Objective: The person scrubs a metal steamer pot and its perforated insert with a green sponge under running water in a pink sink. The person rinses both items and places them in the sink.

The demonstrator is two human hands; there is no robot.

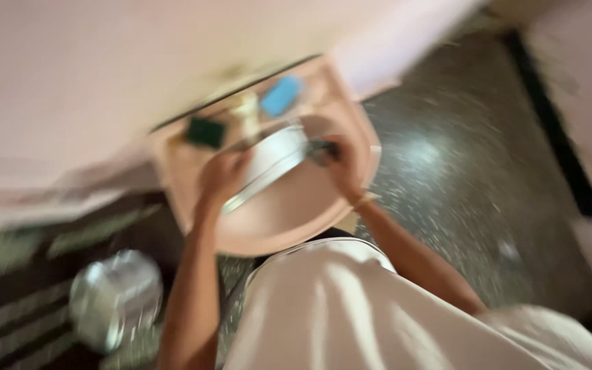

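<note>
Standing over a pale pink ceramic wash basin (289,226) fixed to a pink wall, the person holds a round shiny steel plate (268,164) tilted on edge above the bowl. The whole head view is smeared by motion, so fine detail is lost.

The left hand (222,177) grips the plate at its 8 o'clock rim, fingers (231,164) curled over the edge and closed on the metal. The right hand (346,166) sits at the plate's 3 o'clock side, its fingers narrowed around a small dark object (322,147) pressed against the plate's rim; the blur hides what kind of thing it is. A thin band shows at the right wrist.

On the basin's back ledge, at 12 o'clock from the plate, lies a blue oval bar (281,95). At 10 o'clock from the plate rests a dark green square pad (205,132). Between the two stands a pale upright shape (247,109), too blurred to make out clearly.

At 7 o'clock from the basin, low beside the left forearm, stands a round shiny steel pot with a lid (115,298), well apart from the plate. A speckled dark stone floor (460,178) spreads out at 3 o'clock from the basin. The person's light-coloured garment (351,315) fills the view at 6 o'clock.
</note>
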